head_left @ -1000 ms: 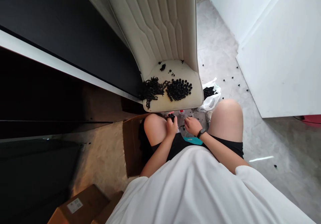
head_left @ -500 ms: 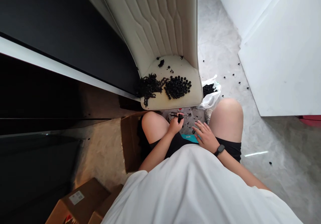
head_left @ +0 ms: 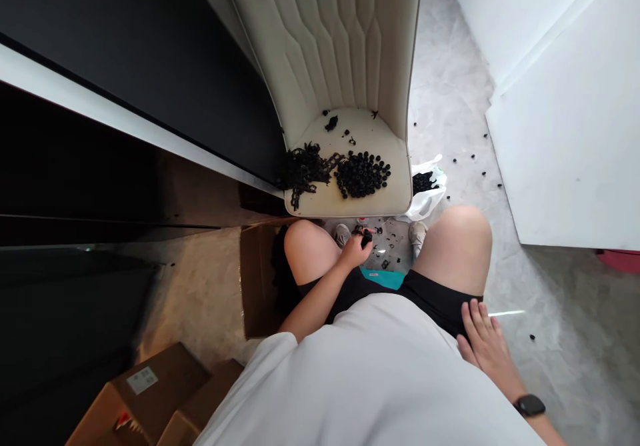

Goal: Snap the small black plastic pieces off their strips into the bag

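Note:
My left hand (head_left: 356, 251) is closed around a small black rubber-looking piece (head_left: 367, 238), held between my knees; its exact shape is partly hidden by the fingers. Off to the right, by the edge of my black shorts, my right hand (head_left: 486, 341) lies with fingers stretched out and nothing in it. On the pale chair's seat (head_left: 345, 207) sits a heap of small black rings (head_left: 361, 174). To its left is a tangle of black lattice-like scraps (head_left: 306, 169).
A white plastic bag (head_left: 429, 201) with black pieces in it stands right of the chair. Small black bits are scattered over the floor (head_left: 450, 99). An open cardboard box (head_left: 255, 286) is by my left knee, with more boxes (head_left: 160, 379) behind it. A dark cabinet (head_left: 125, 53) borders the left.
My right hand has swung away from between my knees to the right, beside my thigh. My left hand stays closed on the black piece, having shifted slightly right in view.

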Demonstrator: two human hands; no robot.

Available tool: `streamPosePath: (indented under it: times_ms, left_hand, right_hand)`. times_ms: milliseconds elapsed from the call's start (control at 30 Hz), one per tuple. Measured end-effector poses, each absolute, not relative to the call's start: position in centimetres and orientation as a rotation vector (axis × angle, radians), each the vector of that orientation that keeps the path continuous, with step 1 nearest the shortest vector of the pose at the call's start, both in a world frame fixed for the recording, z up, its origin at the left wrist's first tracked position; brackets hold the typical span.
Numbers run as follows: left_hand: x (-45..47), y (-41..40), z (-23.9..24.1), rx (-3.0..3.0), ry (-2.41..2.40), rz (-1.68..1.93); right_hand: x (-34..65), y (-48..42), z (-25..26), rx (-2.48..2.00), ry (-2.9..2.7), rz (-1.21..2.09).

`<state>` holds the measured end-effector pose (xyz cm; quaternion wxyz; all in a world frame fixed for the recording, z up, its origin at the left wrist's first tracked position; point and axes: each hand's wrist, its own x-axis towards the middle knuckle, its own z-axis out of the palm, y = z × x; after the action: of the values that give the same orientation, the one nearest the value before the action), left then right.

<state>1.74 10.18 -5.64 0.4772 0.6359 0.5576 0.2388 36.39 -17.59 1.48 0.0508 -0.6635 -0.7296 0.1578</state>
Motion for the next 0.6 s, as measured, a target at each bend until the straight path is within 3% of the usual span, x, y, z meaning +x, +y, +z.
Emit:
streamPosePath:
  times_ms: [300,467,600]
  left_hand:
    - [2.0,10.6,-5.5,1.536,1.387,0.494]
    - [2.0,10.8,-5.2,1.535,1.391,0.438]
    - [2.0,10.9,-5.3,1.521,1.38,0.405]
  right_hand:
    - [38.9,-21.3,-4.2,-2.07,-2.432,0.73]
    - [38.9,-20.0,-4.3,-2.263,-2.474,0.98]
    - [37.2,-19.4,-3.5,-2.345,-2.46,0.905]
